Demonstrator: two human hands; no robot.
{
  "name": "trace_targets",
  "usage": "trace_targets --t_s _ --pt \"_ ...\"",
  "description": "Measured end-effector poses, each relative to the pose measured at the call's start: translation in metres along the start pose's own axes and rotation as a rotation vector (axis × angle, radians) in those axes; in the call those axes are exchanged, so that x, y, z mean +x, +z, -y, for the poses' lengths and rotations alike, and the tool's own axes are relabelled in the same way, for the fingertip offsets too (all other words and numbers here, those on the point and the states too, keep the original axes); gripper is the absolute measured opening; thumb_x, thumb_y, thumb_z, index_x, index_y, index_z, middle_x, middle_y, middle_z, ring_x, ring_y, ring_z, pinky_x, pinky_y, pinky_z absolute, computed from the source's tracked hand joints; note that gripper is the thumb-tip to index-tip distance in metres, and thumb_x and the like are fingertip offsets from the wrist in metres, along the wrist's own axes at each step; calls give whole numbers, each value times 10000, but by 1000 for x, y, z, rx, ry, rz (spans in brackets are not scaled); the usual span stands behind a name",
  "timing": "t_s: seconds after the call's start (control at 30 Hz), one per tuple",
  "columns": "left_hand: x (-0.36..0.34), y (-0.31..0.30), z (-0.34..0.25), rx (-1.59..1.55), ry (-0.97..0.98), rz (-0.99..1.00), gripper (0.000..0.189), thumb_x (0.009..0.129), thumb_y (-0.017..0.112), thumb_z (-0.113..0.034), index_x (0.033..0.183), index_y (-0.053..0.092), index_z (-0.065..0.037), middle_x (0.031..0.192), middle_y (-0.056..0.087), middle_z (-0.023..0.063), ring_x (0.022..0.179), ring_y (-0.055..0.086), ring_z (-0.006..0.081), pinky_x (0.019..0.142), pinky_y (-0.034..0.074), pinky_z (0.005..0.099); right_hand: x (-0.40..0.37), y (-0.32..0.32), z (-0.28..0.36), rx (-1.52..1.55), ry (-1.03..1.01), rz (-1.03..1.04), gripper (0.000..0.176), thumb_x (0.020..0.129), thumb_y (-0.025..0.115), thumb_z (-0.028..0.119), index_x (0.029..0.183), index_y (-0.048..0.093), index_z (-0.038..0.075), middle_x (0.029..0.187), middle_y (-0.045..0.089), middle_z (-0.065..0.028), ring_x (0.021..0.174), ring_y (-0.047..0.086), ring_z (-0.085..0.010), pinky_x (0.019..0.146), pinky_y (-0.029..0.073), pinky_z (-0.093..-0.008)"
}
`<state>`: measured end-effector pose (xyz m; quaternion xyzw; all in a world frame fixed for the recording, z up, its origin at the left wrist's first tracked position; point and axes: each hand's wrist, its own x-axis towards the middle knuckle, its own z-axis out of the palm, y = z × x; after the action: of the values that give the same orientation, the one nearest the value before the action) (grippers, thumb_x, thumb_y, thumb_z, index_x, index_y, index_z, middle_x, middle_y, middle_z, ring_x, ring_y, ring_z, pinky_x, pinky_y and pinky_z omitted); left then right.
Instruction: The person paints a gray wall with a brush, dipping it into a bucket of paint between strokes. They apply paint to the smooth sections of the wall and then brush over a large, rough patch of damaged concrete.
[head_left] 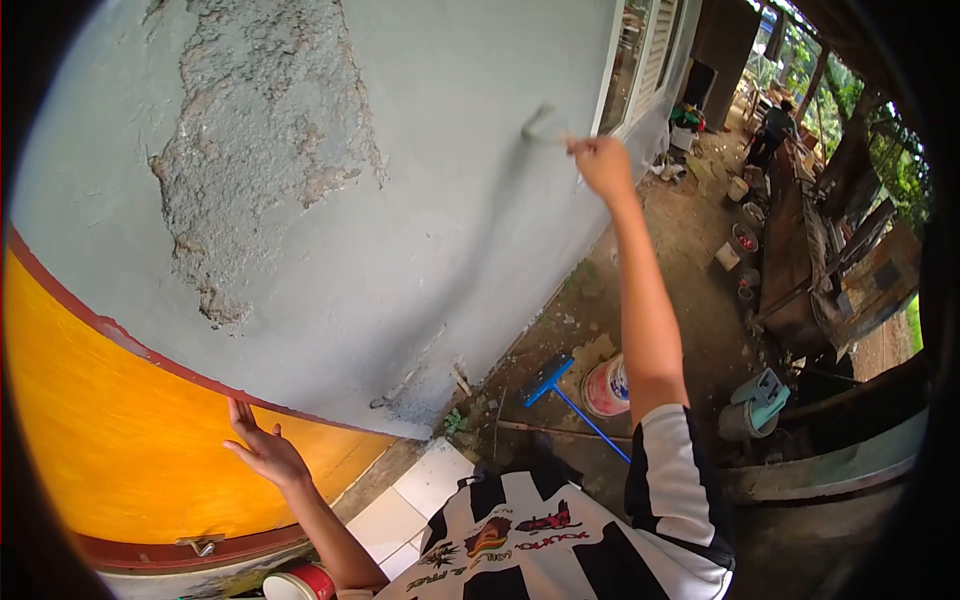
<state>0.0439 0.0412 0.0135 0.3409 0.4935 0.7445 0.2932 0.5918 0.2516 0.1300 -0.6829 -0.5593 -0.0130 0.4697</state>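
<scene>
On gnd (690,290) nr wall (450,180) | blue squeegee (548,382) | 1 bucket (602,388) adj.

Two bare hands (603,165), one hand tool (545,122) (too blurred to name surely), one grey wall (440,150), one large rough patch (265,150), one blue long-handled floor tool (548,382), one red-and-white bucket (600,390), one red tin (312,580), one turquoise container (768,400), one other person (773,132), and several distant containers (744,238), too small to count.

Outdoors beside what looks like a home, judging by the grey wall (445,85), shuttered window (655,48), dirt ground (700,265) and trees (898,165).
</scene>
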Motion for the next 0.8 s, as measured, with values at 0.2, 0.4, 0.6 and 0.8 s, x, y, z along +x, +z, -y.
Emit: trace_targets --t_s 0.2,0.4,0.6,0.8 --pt "0 -5 3 -30 -28 30 792 929 131 -696 1485 322 -166 1575 226 92 1471 117 226 1050 -28 670 15 -19 33 633 -27 -18 339 907 627 381 898 740 62 578 503 28 496 384 -52 481 314 -250" --pt "-1 -6 -4 -104 -68 39 799 929 144 -696 1489 309 -150 1576 234 71 1465 119 200 1040 -29 645 -141 126 -85 928 625 286 333 921 630 376 922 683 47 574 481 22 394 301 -31 362 189 -221" --pt "-1 -4 -3 -119 -73 54 789 935 146 -686 1494 299 -152 1585 211 61 1467 101 188 1045 -28 636 -153 135 -123 249 501 324 363 838 680 354 778 729 0 642 635 -155 596 610 -244 584 475 -364" --pt "1 -8 2 -129 -56 69 773 939 150 -679 1498 295 -165 1593 179 61 1471 82 189 1056 -31 633 -34 7 21 15 119 155 331 832 675 322 834 723 -6 781 675 -232 750 650 -366 713 514 -413"
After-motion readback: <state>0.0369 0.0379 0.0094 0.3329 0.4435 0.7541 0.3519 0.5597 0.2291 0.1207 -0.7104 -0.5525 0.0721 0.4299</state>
